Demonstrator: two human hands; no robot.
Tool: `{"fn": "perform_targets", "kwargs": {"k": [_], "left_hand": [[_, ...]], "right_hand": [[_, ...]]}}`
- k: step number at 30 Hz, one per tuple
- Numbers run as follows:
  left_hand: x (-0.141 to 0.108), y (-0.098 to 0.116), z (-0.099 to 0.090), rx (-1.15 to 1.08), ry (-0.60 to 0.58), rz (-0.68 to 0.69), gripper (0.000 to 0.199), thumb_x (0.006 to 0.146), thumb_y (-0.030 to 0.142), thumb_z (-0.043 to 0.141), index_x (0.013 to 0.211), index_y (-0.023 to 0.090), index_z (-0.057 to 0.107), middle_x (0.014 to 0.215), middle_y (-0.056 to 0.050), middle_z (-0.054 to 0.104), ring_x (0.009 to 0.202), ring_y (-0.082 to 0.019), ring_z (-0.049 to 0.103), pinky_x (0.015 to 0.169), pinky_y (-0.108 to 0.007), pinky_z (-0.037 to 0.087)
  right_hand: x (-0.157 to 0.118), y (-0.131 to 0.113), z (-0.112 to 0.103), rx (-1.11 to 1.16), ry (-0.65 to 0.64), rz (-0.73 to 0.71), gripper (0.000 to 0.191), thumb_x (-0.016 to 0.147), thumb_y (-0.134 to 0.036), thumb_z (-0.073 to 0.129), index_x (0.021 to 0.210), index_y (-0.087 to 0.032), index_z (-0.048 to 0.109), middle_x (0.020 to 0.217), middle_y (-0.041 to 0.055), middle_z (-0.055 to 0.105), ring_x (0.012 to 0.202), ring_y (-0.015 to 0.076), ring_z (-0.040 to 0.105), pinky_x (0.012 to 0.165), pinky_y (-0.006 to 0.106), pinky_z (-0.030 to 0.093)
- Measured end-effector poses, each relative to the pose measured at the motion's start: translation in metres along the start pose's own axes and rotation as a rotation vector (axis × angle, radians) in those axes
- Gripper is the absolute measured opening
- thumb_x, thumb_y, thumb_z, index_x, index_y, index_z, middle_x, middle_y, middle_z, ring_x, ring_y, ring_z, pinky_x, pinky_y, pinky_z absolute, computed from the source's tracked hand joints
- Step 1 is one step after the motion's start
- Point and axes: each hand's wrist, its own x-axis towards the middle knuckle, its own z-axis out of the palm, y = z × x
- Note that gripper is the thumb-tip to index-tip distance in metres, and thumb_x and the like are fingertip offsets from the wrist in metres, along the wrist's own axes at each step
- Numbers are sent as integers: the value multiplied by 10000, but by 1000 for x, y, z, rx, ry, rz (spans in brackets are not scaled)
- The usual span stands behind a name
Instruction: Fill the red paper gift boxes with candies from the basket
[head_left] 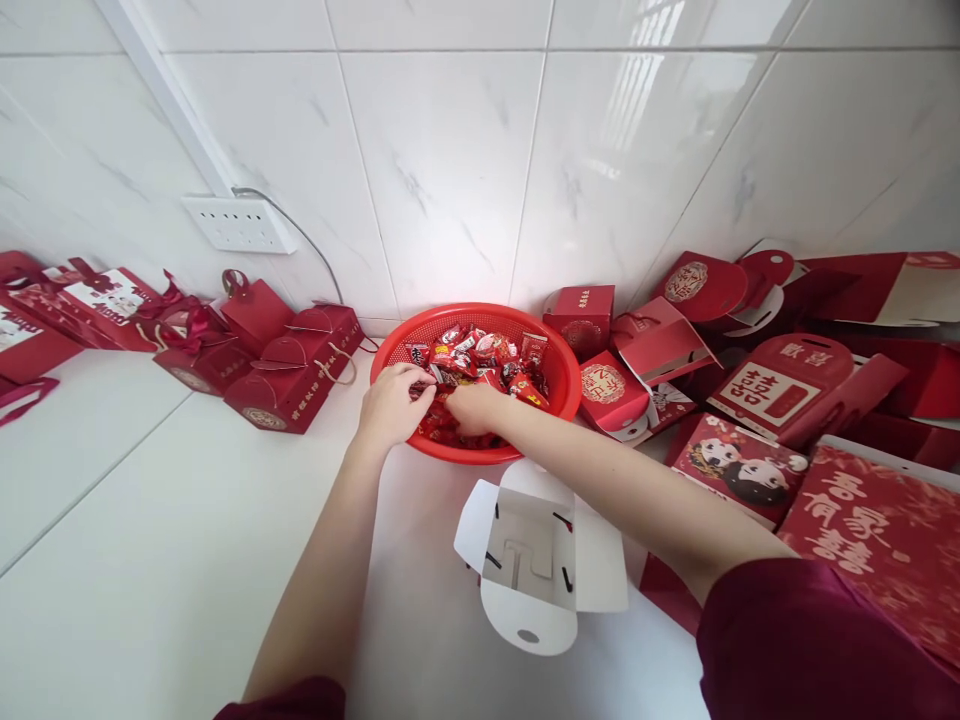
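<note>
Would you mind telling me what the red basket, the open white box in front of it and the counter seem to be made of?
Red basket: likely moulded plastic, its wall a fine perforated mesh. Open white box: thin matt card, with die-cut slots and folded flaps. Counter: glossy white tile or stone, with a seam line and soft reflections.

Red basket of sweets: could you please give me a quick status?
Left hand and right hand both in round red plastic basket, on wrapped sweets. Grips unclear. Open white-lined box just below.
</note>
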Motion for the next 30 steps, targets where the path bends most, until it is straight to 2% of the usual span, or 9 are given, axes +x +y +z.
{"fn": "perform_targets", "kwargs": {"k": [3, 7, 10, 15, 19, 22, 25, 27, 30], "left_hand": [[0, 1, -1, 5, -6, -19, 211, 888, 342, 526, 955, 279, 717, 1134, 4, 694, 1087, -237, 601, 878, -362, 471], [1, 2, -1, 9, -8, -45, 219, 881, 334, 519, 959, 276, 715, 1101, 6, 713, 1049, -239, 622, 852, -357, 471], [1, 4, -1, 4, -21, -56, 214, 871, 331, 526, 956, 284, 717, 1074, 19, 726, 989, -220, 648, 830, -339, 474], [1, 5, -2, 5, -34, -72, 214, 866, 334, 521, 935, 296, 721, 1060, 36, 736, 950, -212, 662, 796, -326, 474], [1, 5, -2, 12, -43, -77, 219, 866, 347, 524, 936, 305, 728, 1059, 36, 740, 895, -217, 667, 781, -334, 478], [1, 4, -2, 18, -44, -75, 226, 873, 358, 524, 943, 309, 733, 1049, 27, 744, 891, -227, 669, 776, -344, 484], [2, 3, -2, 20, -43, -73, 233, 876, 366, 525, 941, 307, 740, 1029, 16, 749, 923, -239, 671, 774, -342, 488], [2, 3, -2, 19, -44, -73, 230, 874, 365, 529, 936, 308, 744, 1021, 17, 751, 932, -241, 672, 773, -339, 490], [2, 4, -2, 16, -49, -78, 227, 873, 369, 529, 926, 318, 744, 1011, 29, 753, 918, -238, 675, 768, -339, 490]], "right_hand": [[0, 24, -9, 136, 66, 16, 225, 881, -154, 574, 1071, -87, 676, 1109, 215, 711, 1022, 304, 700, 830, 349, 546], [-16, 49, -18, 372, 2, -61, 240, 968, -188, 465, 1029, -136, 691, 916, 77, 773, 726, 147, 740, 669, 203, 556], [-28, 57, -20, 474, 8, -96, 264, 989, -209, 438, 1038, -144, 689, 927, 50, 776, 741, 112, 735, 670, 165, 552], [-35, 58, -26, 463, 87, -40, 228, 932, -135, 499, 1039, -127, 700, 942, 62, 772, 796, 126, 726, 699, 165, 539], [-34, 54, -37, 343, 150, 36, 237, 851, -69, 546, 957, -161, 737, 983, 52, 763, 926, 172, 699, 830, 208, 502], [-33, 55, -44, 238, 249, 181, 285, 854, -62, 502, 1016, -149, 721, 1124, 116, 722, 1051, 246, 658, 892, 300, 481], [-32, 62, -47, 157, 301, 313, 314, 868, -72, 467, 1090, -115, 685, 1163, 184, 690, 1054, 294, 651, 855, 360, 490], [-32, 65, -45, 120, 294, 327, 312, 870, -74, 457, 1081, -118, 682, 1151, 180, 693, 1032, 290, 656, 831, 352, 493], [-32, 66, -40, 84, 256, 225, 325, 883, -75, 438, 1074, -158, 689, 1187, 122, 689, 1069, 249, 638, 856, 304, 478]]}}
